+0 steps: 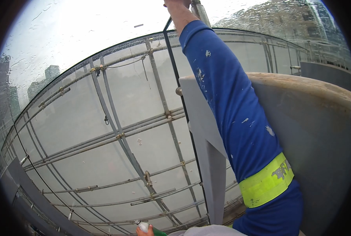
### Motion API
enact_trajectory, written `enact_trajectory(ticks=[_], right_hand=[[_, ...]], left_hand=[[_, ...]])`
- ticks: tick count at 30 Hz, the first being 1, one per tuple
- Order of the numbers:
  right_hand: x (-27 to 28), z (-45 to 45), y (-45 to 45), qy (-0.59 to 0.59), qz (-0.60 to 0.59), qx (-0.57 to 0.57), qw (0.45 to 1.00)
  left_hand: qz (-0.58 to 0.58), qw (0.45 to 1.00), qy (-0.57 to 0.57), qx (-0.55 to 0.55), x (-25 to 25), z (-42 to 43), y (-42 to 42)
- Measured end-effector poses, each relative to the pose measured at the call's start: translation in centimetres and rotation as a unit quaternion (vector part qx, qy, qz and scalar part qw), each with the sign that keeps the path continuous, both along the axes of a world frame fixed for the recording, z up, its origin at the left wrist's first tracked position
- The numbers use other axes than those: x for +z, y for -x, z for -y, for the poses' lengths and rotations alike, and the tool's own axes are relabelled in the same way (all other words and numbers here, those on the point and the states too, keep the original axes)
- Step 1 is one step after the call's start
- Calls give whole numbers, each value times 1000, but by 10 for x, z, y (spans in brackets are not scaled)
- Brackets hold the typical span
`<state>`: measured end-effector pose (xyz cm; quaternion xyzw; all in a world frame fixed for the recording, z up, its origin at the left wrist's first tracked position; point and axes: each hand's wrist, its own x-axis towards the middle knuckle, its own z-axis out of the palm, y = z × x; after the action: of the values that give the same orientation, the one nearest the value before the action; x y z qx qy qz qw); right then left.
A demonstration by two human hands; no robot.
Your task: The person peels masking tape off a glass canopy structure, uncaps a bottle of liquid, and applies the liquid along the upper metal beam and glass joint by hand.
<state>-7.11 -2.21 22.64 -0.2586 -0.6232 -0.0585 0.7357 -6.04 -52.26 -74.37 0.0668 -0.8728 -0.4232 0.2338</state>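
Observation:
My right arm, in a blue sleeve with a yellow-green band and pale paint marks, stretches up across the view. At the top edge, my right hand (178,4) is partly cut off, beside a metal cylindrical fitting (199,14) near a glass panel edge. Its fingers are mostly out of frame, so its grip is unclear. Low at the bottom edge, my left hand (145,231) is closed around a small white-topped object (143,225). Green material shows right beside it; the rest is cut off.
Wet glass panels span the view, with metal and pole scaffolding (121,135) behind them. A grey curved wall (313,129) with a brownish top stands at the right. Thin cables and a grey frame (16,177) are at the left; buildings show beyond.

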Motion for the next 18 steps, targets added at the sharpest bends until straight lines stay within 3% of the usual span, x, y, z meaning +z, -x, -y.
enact_trajectory(ticks=[1, 2, 18], right_hand=[[1, -5, -1, -35, 82, -44, 995], [1, -5, 2, -35, 83, -43, 995], [9, -2, 18, -8, -43, 9, 999]], left_hand=[[0, 1000, 3, 1, -1, 1, 0], [1, 1000, 7, -1, -3, 1, 0], [-11, 996, 81, -17, -29, 7, 7]])
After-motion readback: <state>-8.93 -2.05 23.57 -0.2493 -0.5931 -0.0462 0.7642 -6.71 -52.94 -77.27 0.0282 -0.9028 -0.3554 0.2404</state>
